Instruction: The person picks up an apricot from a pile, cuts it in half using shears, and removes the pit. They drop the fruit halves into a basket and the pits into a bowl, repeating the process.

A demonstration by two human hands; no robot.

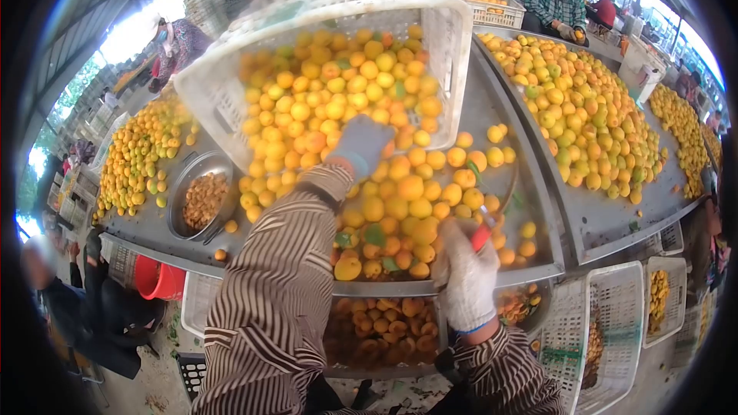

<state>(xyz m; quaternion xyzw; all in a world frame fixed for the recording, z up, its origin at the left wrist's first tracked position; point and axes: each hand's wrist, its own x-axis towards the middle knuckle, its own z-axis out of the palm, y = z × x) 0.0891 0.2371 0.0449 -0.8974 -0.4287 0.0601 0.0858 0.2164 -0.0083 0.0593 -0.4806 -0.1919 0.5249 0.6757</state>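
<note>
A white plastic crate (453, 54) lies tipped on the metal table, its open side toward me, with apricots (330, 96) spilling out. My left hand (361, 142), in a grey-blue glove, reaches over the apricots at the crate's mouth; its fingers are blurred and partly hidden. Near the table's front edge, my right hand (465, 269) wears a white glove and is closed around a small red-handled tool (480, 237). The tool's working end is hard to make out. Loose apricots (403, 207) with some green leaves lie between the two hands.
A metal bowl (178, 188) of brown pits stands left. Another apricot heap (600, 131) lies beyond a metal divider at right. Below the edge are a crate of halved fruit (384, 334), white crates (619, 323) and a red bucket (160, 278). A person (553, 4) works across the table.
</note>
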